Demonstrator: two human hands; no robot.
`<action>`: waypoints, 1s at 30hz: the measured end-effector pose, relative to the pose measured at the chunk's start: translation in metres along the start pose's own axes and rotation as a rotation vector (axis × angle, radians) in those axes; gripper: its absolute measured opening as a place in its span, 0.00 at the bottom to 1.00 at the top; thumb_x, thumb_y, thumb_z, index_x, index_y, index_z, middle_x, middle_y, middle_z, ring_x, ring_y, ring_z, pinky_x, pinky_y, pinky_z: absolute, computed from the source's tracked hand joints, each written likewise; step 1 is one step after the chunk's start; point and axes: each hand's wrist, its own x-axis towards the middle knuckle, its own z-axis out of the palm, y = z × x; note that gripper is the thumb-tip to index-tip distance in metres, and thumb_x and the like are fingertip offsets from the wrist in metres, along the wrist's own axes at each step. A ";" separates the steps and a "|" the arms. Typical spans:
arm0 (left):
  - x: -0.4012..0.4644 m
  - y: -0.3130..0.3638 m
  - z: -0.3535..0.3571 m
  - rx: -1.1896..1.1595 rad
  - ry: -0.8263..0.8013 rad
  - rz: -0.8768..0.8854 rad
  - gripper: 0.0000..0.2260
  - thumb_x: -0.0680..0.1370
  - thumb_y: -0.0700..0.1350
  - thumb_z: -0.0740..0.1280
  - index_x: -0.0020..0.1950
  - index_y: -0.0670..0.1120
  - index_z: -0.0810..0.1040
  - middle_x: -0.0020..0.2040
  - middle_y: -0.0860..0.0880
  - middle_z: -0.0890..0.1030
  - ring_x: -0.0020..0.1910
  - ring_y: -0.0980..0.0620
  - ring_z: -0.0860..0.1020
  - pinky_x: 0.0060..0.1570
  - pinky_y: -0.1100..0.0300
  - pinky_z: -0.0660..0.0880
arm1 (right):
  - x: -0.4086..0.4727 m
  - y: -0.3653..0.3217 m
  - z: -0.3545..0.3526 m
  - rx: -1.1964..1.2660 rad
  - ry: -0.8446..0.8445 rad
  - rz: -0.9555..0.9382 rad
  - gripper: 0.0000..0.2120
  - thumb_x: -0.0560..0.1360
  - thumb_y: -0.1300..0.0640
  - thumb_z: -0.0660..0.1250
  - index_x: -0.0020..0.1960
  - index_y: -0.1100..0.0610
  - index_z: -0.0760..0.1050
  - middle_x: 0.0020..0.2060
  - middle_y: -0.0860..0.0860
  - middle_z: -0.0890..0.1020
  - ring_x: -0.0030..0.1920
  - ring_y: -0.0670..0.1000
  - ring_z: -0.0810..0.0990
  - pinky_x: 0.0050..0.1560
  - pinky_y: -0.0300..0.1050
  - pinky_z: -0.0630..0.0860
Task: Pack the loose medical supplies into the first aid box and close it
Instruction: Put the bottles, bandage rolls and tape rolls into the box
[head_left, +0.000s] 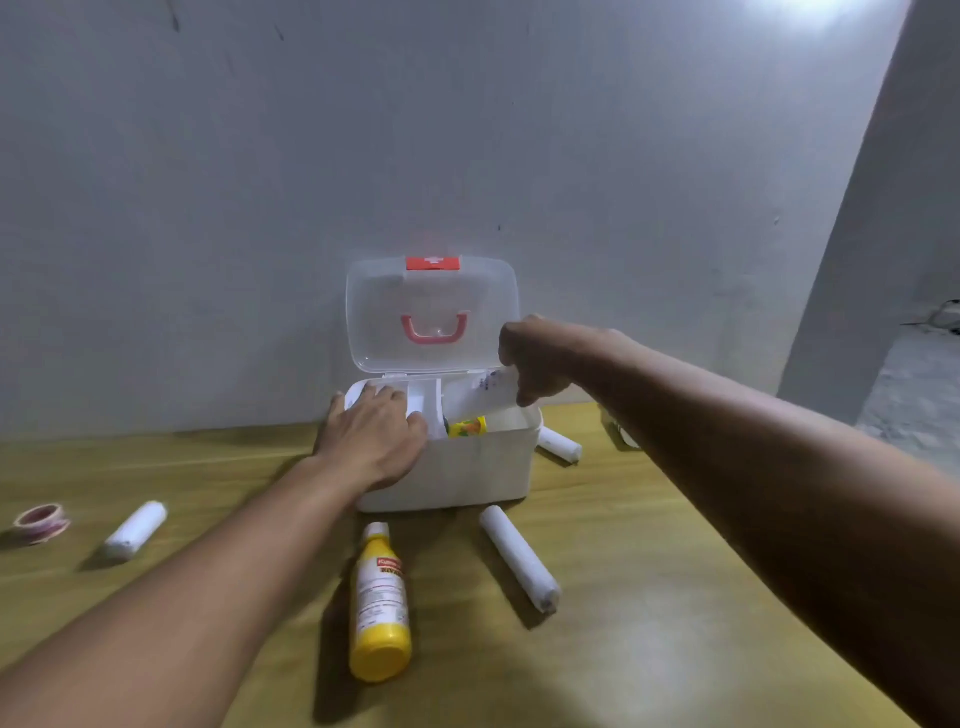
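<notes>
Two bare hands work at the white first aid box (467, 467), which stands open on the wooden table (649, 597) against the wall, its clear lid (431, 312) tilted upright with a red latch at the top edge and a pink handle behind the plastic. Left hand (374, 441) lies flat, fingers spread, over the box's left side, pressing on the white inner tray (421, 400). Right hand (535, 364) hangs above the box's right compartment, fingers pinched on a white bottle (483, 395) that slants down into it, just above a small yellow packet (467, 427) already inside. Loose supplies lie around the box, clear of both hands: a yellow bottle (382, 603) on its side in front, a long white gauze roll (519, 558) beside it, a shorter gauze roll (136, 530) to the left, a roll of tape (41, 522) at the far left, and another white roll (560, 445) just right of the box.
</notes>
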 end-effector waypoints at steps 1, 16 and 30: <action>-0.001 -0.001 0.001 0.003 -0.001 0.004 0.19 0.80 0.48 0.48 0.63 0.41 0.71 0.66 0.43 0.72 0.68 0.46 0.66 0.71 0.46 0.58 | 0.004 -0.005 0.004 0.008 -0.004 0.001 0.20 0.68 0.55 0.77 0.56 0.63 0.77 0.41 0.55 0.74 0.42 0.55 0.73 0.41 0.44 0.70; 0.008 -0.008 0.014 0.080 0.002 0.087 0.22 0.80 0.50 0.46 0.69 0.46 0.69 0.70 0.47 0.72 0.72 0.47 0.65 0.73 0.43 0.53 | 0.039 -0.029 0.059 0.337 0.062 -0.003 0.22 0.65 0.55 0.79 0.55 0.62 0.81 0.53 0.57 0.84 0.51 0.56 0.81 0.51 0.45 0.79; 0.013 0.026 0.006 0.019 0.098 0.206 0.19 0.80 0.51 0.49 0.59 0.42 0.73 0.64 0.44 0.75 0.69 0.45 0.67 0.70 0.42 0.59 | 0.011 0.073 0.061 0.499 0.389 0.315 0.06 0.70 0.64 0.70 0.45 0.62 0.84 0.46 0.59 0.86 0.47 0.61 0.83 0.51 0.53 0.80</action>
